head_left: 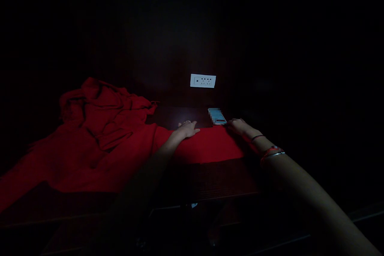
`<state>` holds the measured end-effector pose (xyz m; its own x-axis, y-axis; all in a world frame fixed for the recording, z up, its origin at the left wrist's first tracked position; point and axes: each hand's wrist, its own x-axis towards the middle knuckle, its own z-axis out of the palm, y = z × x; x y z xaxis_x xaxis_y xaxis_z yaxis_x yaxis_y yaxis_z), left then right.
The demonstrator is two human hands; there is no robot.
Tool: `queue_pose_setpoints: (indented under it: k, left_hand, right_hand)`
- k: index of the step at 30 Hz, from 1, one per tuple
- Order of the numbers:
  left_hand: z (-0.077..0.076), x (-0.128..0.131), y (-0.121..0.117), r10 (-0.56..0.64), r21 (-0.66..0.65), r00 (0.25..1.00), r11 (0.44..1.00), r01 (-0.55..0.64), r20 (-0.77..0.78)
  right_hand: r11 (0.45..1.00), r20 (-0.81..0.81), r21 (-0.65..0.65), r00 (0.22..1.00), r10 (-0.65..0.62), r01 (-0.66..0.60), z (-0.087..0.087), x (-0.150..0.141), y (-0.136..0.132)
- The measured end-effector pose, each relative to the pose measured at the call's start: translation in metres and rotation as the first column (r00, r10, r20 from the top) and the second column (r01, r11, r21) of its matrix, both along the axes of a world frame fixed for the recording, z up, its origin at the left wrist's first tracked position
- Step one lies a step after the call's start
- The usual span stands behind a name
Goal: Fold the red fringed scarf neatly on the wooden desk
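Observation:
A long red cloth (214, 146) lies spread over a dark wooden surface, its right part flat and smooth. My left hand (188, 129) rests on its far edge with the fingers stretched out, a ring on one of them. At the cloth's far right corner, the fingers of my right hand (238, 125) are curled in on the edge; shadow hides their tips. Just beyond that corner, beside my right hand, lies a phone (217, 116) with its screen lit and partly blurred out.
The left part of the cloth is bunched into a loose heap (102, 108). A white socket plate (203, 81) is set in the dark wall behind. The wooden surface's front edge (222, 198) runs below the cloth. Most of the surroundings are too dark to make out.

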<state>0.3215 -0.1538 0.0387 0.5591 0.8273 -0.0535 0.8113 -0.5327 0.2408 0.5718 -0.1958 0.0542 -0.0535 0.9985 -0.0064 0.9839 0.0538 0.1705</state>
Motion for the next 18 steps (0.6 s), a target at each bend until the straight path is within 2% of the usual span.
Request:
queue_pose_setpoints:
  k: [3,6,9,13,18]
  left_hand:
    - [0.009,0.004,0.021,0.011,-0.034,1.000,0.999,-0.011,0.001]
    - [0.014,0.005,0.031,-0.064,-0.124,0.998,0.990,0.065,0.009]
    - [0.012,0.004,0.034,-0.124,-0.191,0.992,0.974,0.121,-0.002]
    - [0.005,0.002,0.038,-0.123,-0.177,0.992,0.976,0.126,0.028]
    - [0.004,-0.001,0.041,-0.256,-0.255,0.960,0.926,0.278,0.115]
  right_hand:
    - [0.996,0.039,-0.080,0.998,0.041,-0.038,0.003,0.014,0.007]
    - [0.991,0.042,-0.101,0.995,0.092,-0.087,0.002,0.020,0.007]
    - [0.986,0.018,-0.119,0.993,0.117,-0.114,0.005,0.020,0.005]
    - [0.984,-0.055,-0.162,0.997,0.061,-0.070,0.017,0.020,0.004]
    - [0.970,-0.239,-0.195,0.966,0.096,-0.144,0.027,0.023,0.008]
